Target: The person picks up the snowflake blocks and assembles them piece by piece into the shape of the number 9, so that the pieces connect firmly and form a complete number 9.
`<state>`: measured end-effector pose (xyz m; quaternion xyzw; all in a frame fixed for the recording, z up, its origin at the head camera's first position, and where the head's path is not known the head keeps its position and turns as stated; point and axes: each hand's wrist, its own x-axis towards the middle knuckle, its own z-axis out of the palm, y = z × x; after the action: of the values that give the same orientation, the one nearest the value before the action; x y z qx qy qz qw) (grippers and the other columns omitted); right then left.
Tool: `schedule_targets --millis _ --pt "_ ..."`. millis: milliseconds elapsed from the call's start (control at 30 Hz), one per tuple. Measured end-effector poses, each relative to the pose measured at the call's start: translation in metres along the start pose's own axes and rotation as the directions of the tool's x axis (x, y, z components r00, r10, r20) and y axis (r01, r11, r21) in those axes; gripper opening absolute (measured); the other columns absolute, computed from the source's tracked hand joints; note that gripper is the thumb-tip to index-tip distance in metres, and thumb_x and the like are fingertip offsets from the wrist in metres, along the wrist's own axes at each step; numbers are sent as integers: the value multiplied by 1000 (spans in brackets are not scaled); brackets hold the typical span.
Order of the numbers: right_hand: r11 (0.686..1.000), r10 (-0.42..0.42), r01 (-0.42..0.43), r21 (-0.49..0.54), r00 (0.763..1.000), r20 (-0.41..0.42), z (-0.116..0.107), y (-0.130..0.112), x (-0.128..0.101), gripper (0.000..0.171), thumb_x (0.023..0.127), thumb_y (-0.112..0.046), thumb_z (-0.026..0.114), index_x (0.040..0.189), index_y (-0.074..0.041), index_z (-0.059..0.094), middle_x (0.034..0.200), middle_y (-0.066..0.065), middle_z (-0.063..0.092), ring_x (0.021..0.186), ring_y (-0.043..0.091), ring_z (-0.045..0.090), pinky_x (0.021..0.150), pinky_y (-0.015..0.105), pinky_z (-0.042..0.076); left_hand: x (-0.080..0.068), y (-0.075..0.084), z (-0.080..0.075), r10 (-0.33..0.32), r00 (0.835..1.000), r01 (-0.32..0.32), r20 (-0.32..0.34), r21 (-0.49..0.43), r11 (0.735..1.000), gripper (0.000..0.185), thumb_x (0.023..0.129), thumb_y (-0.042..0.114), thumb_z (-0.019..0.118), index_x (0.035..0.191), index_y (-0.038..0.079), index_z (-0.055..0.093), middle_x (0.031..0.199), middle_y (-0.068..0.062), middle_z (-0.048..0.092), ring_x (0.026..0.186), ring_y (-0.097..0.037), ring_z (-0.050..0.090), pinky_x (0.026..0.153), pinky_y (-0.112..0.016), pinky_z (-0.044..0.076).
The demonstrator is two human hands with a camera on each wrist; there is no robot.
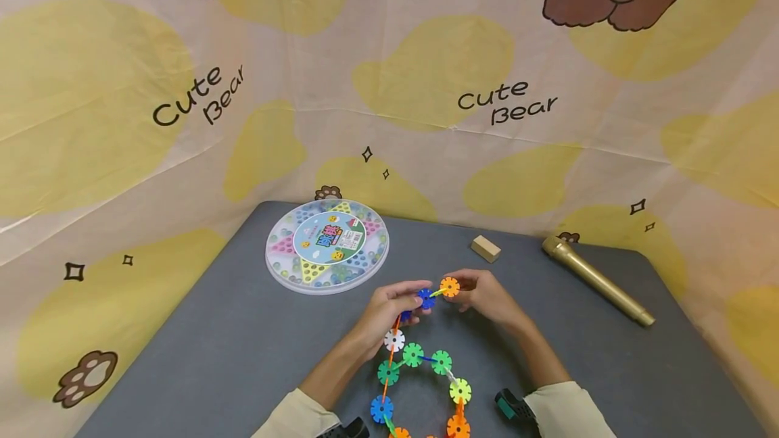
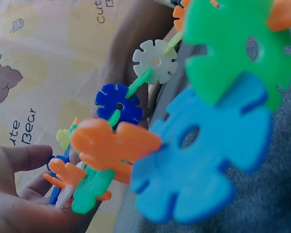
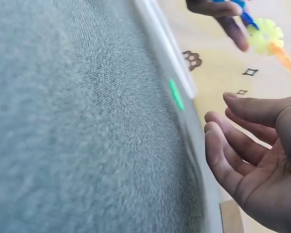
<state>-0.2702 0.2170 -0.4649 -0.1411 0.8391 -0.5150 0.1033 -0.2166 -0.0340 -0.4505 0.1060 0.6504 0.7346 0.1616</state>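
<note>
My left hand (image 1: 386, 309) pinches a blue notched plastic disc (image 1: 427, 299) of a chain of interlocking snowflake discs. Joined to it by a yellow disc (image 3: 266, 36) is an orange disc (image 1: 450, 287) at the chain's end. Below the left hand the chain runs through a white disc (image 1: 394, 340) into a ring with green discs (image 1: 413, 355), a lighter blue disc (image 1: 381, 409) and orange ones. Beside the end orange disc is my right hand (image 1: 487, 296); in the right wrist view its fingers are loosely bent, apart from the discs, holding nothing.
A round Chinese checkers set (image 1: 286, 276) lies at the table's back left. Behind the hands is a small wooden block (image 1: 485, 249); a gold cylinder (image 1: 599, 281) lies at the right. One loose green piece (image 3: 176, 94) is on the grey table (image 1: 213, 357).
</note>
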Motion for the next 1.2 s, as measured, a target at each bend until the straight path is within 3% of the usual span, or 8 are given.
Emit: schedule_targets --millis 133,300,433,633,867,1067,1200 --pt "995 -54 58 -79 997 47 4 1 12 39 91 -1 74 130 -1 73 115 15 74 83 20 65 69 32 61 0 2 -1 -12 1000 12 0 -10 1000 38 106 12 58 142 5 67 127 -17 73 102 -22 74 85 -26 59" --pt "970 -163 178 -163 982 101 8 2 25 38 89 -7 81 126 1 74 111 14 75 76 17 62 63 28 56 1 2 -2 -6 1000 7 9 -29 1000 38 106 13 59 142 5 67 124 -18 73 101 -23 74 83 -25 59" --pt "947 -255 279 -160 954 155 11 2 31 36 90 -5 81 124 4 73 104 14 75 73 15 62 62 27 56 1 2 -2 1 1000 0 18 -32 999 38 106 12 58 142 4 67 128 -17 71 100 -20 73 82 -24 59" --pt "929 -304 337 -154 931 201 16 1 37 32 87 -7 85 116 2 76 97 8 76 79 11 62 71 26 58 1 2 -3 -3 1000 4 14 -41 999 37 107 12 57 142 4 67 132 -17 68 98 -17 73 84 -24 59" --pt "924 -284 319 -212 942 179 19 3 38 26 83 -3 85 109 0 78 98 8 75 88 12 63 85 28 56 1 2 -4 -17 1000 18 8 -43 999 37 107 12 57 142 4 66 131 -16 68 97 -15 73 84 -24 59" --pt "937 -238 268 -223 959 153 20 1 36 21 82 -1 84 101 -4 75 91 2 73 82 12 61 81 28 53 1 3 -5 -11 1000 12 7 -46 999 37 107 11 56 142 3 66 127 -17 71 97 -15 72 84 -23 58" --pt "935 -204 226 -272 973 109 20 0 32 14 84 -7 86 90 -8 74 79 -4 66 73 9 57 69 25 49 1 2 -5 -8 1000 9 5 -37 999 38 106 14 61 142 2 66 123 -15 73 97 -15 72 85 -25 59"
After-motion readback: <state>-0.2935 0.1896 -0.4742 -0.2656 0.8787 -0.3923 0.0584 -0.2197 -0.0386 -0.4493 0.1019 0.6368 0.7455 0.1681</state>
